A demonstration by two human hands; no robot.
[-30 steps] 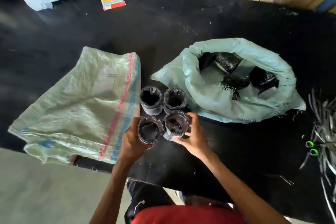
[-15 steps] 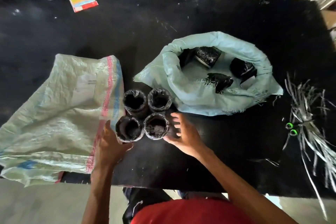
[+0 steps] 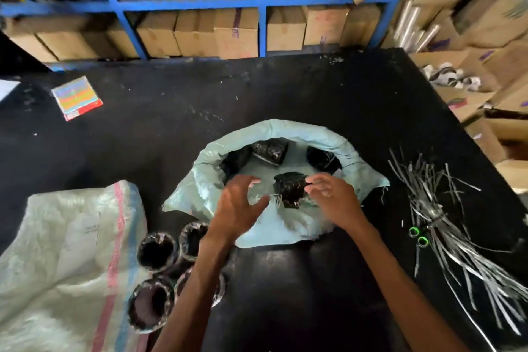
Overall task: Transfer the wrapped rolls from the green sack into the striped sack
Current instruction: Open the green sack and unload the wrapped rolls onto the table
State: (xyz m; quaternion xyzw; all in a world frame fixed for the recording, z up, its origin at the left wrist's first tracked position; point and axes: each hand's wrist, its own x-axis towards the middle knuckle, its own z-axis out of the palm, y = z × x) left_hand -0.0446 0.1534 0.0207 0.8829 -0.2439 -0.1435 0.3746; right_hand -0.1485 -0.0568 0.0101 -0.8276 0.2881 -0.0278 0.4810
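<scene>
On the black worktop (image 3: 285,88) the green sack (image 3: 285,134) lies with its mouth rolled open towards the camera. Both hands hover over that mouth. The left hand (image 3: 238,206) has its fingers (image 3: 245,181) spread apart and curved, holding nothing, just left of a wrapped roll (image 3: 288,190) that lies inside the sack. The right hand (image 3: 334,200) is at the roll's right side, its fingers loosely bent and apart, with the tips at the edge of the black wrapping; whether they touch it I cannot tell. Two more rolls (image 3: 270,150) lie deeper in the sack, near its far rim.

Left of the green sack, four upright rolls (image 3: 155,251) stand clustered on the worktop with their open ends up, one partly hidden under the left forearm. They sit just beside the red and blue edge of the striped sack (image 3: 71,251), which lies flat.

Right of the green sack lies a loose bundle of silvery strips (image 3: 434,208) with green-handled scissors (image 3: 418,236) beside it. A coloured booklet (image 3: 77,97) lies at the far left, and cardboard boxes (image 3: 194,34) fill blue shelving behind.
</scene>
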